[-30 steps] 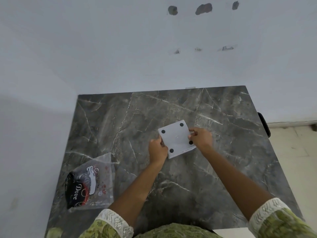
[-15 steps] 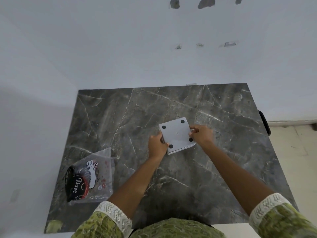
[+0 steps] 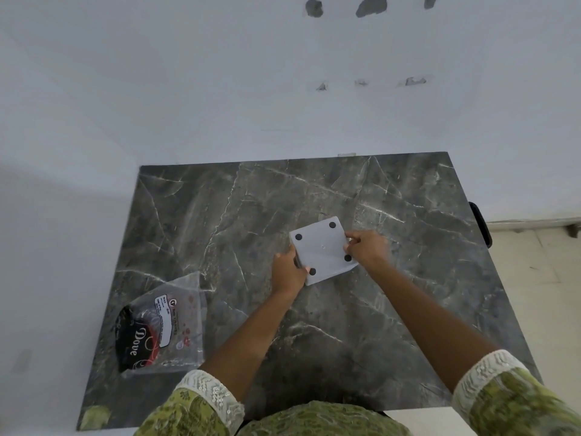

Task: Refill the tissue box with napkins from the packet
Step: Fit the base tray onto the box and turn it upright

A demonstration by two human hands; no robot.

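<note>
The tissue box (image 3: 321, 248) lies upside down near the middle of the dark marble table (image 3: 239, 215), its white square base with black round feet facing up. My left hand (image 3: 287, 272) grips its near-left edge. At the box's right edge, my right hand (image 3: 366, 248) pinches the side with fingers and thumb. A clear plastic napkin packet (image 3: 162, 325) with a black "Dove" label lies flat at the table's near-left, apart from both hands.
White walls close off the table at the back and on the left. Light floor tiles (image 3: 534, 278) show past the table's right edge, where a dark object (image 3: 481, 223) sticks out. A yellowish patch (image 3: 94, 416) marks the table's near-left corner.
Both hands keep their hold on the upturned box. It has tilted slightly and shifted a little away from me; my right hand's fingers have moved along its right edge.
</note>
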